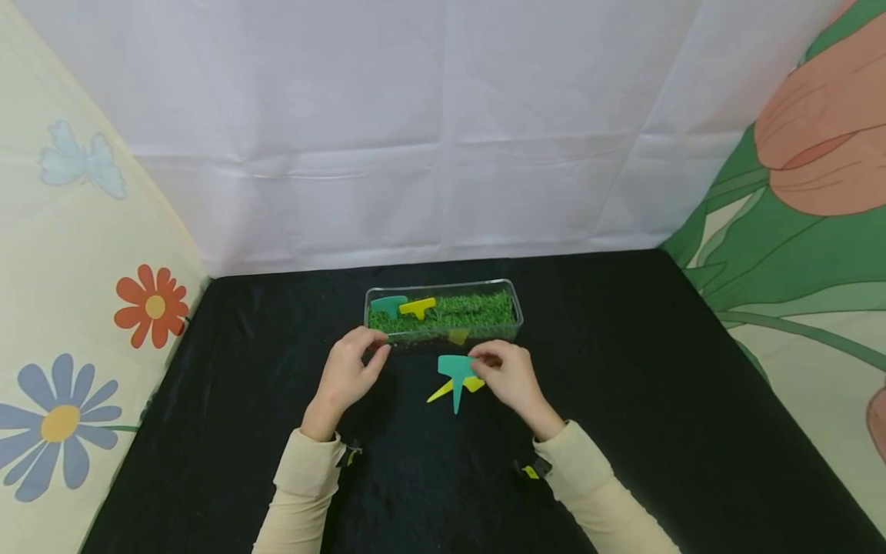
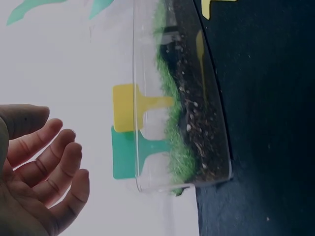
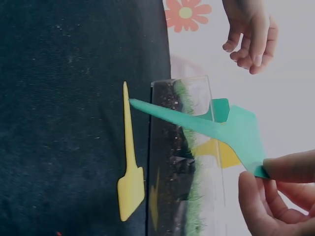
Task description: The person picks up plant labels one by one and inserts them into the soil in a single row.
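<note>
Green plant label (image 1: 453, 372), pinched at the corner of its flat head between thumb and fingertips of our right hand (image 1: 508, 375), hangs with its spike pointing back toward us, just short of the clear planter box (image 1: 515, 308). Directly beneath it, on the black cloth (image 1: 657, 385) by our right fingers, lies a loose yellow label (image 1: 443, 392). Our left hand (image 1: 346, 373) hovers relaxed at the box's near left corner, fingers loosely curled and holding nothing; we cannot tell whether they touch the rim. Just beyond that hand, two more labels, one green (image 1: 388, 305) and one yellow (image 1: 418, 308), stand planted side by side in the grass (image 1: 471, 310) at the box's left end.
</note>
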Motion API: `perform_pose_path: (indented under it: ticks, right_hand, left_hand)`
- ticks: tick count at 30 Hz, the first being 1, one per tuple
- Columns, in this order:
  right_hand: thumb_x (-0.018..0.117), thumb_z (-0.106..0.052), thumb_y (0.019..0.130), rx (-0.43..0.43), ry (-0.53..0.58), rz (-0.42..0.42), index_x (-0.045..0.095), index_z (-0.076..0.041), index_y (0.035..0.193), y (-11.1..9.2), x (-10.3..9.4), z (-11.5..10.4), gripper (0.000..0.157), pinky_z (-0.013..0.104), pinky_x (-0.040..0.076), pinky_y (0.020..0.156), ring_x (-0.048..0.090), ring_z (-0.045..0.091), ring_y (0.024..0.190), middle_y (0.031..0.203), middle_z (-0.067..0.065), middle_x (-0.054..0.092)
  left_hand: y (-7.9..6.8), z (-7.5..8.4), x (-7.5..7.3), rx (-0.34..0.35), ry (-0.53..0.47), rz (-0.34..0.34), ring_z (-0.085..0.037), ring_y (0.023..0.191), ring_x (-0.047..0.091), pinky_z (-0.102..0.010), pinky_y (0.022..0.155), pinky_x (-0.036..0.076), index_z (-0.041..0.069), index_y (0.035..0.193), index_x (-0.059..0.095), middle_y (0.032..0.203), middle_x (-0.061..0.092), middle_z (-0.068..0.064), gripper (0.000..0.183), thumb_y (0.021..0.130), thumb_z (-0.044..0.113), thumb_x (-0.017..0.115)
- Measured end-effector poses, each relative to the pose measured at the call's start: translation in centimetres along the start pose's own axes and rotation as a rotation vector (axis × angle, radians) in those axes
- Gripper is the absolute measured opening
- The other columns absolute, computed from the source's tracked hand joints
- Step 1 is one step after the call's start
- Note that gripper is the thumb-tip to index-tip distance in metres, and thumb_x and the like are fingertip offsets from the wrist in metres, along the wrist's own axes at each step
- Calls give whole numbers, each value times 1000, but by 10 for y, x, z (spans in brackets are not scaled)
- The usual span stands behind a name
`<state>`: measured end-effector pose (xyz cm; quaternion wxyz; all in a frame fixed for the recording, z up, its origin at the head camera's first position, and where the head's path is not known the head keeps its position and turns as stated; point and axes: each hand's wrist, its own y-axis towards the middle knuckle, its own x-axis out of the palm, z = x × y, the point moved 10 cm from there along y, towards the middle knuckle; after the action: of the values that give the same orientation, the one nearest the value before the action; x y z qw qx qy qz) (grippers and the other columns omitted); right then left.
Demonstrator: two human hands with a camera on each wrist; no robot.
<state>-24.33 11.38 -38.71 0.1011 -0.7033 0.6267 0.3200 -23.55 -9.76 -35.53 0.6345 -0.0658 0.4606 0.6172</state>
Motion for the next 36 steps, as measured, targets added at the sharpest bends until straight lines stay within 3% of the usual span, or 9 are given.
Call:
perform_pose_path:
  ticks: [10,22,30,36]
  right_hand:
    - [69,4,76,-88,-16,88,70,-4,85,2,-9,-17,12,25,49,57,58,14,63,76,3,63]
    - [69,2,77,-146,-22,149,68,-6,82,3,-11,-24,9,23,49,54,59,10,59,76,3,63]
    - [70,3,75,-240,-17,133,67,-6,80,5,-8,-34,10,22,49,53,58,9,58,74,2,62]
    - [71,4,75,-278,-4,118,68,-6,80,5,-6,-39,12,22,50,56,59,10,62,78,3,63]
  left_hand:
    - [3,17,14,52,-4,-33,-20,72,57,-31,63,48,3,94,65,82,60,-5,12,82,4,65]
    - [10,51,36,199,-10,-72,-17,85,56,-30,71,48,5,104,62,96,60,-6,22,83,6,65]
    - [13,69,45,317,-1,-69,-19,89,57,-31,76,48,4,102,64,100,61,-6,20,82,5,66]
    - [14,71,48,315,0,-84,-17,84,58,-29,73,48,5,96,65,93,62,-4,15,81,4,67]
